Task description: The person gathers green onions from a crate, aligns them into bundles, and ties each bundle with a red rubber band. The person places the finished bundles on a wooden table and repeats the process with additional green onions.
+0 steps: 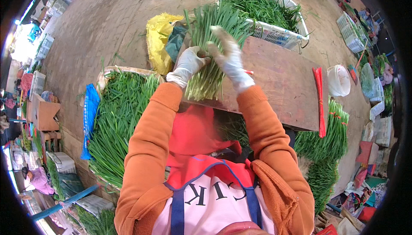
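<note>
My left hand [190,65], in a whitish glove, grips a bunch of leafy green stalks, likely garlic chives [206,85], near its middle. The pale stem ends point towards me at the near edge of a wooden board [276,74]; the green leaves fan out away from me. My right hand [228,54], gloved too and a little blurred, is over the right side of the bunch with its fingers apart. A bundle of red ties [319,101] lies on the board's right end.
A white crate of greens [273,35] stands beyond the board, a heaped container of greens [120,106] at left, a yellow sack [159,43] beyond it. A white bucket [338,80] and tied green bundles [325,141] are at right. A person [40,178] is at far left.
</note>
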The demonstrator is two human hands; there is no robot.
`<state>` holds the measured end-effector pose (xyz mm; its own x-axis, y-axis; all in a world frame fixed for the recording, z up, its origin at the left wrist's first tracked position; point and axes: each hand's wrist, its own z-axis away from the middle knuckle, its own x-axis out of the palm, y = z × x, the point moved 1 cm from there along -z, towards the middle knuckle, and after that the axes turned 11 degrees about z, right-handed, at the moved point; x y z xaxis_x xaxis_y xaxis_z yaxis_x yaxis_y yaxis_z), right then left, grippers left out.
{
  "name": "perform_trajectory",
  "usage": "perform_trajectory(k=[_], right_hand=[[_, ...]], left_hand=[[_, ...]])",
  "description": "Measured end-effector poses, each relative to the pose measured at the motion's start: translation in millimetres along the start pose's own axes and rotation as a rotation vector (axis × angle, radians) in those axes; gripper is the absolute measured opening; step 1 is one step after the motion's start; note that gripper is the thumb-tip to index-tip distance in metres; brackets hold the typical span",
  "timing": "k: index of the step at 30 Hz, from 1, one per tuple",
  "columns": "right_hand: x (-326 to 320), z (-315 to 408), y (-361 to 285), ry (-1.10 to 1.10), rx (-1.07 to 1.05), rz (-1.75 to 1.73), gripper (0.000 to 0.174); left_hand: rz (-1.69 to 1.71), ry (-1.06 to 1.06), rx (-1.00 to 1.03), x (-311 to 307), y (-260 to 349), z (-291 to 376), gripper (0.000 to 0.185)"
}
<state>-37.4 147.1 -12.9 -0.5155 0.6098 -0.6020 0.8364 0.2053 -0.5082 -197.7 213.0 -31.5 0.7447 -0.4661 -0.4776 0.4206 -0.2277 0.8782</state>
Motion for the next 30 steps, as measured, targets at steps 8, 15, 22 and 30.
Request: perform_trajectory(k=[8,15,22,30], right_hand=[[-50.3,91.5,100.6,-0.58,0.159,0.93,0.018],[-60.1,74.1,93.1,-0.578,0.008,0.904,0.009],[-70.9,80.2,80.3,-0.522,0.041,0.906,0.008],[-58.3,70.5,86.3,-0.542,-0.08,0.918,0.009]], left_hand=[[0.159,-0.004,0.052,1.6,-14.5,-2.8,0.029],[0.263,-0.003,-0.017,-1.4,-19.7,-4.5,0.029],[0.262,-0.005,-0.03,1.8,-24.5,-7.9,0.028],[0.243,0.008,-0.016,0.7,-19.8,-2.8,0.028]])
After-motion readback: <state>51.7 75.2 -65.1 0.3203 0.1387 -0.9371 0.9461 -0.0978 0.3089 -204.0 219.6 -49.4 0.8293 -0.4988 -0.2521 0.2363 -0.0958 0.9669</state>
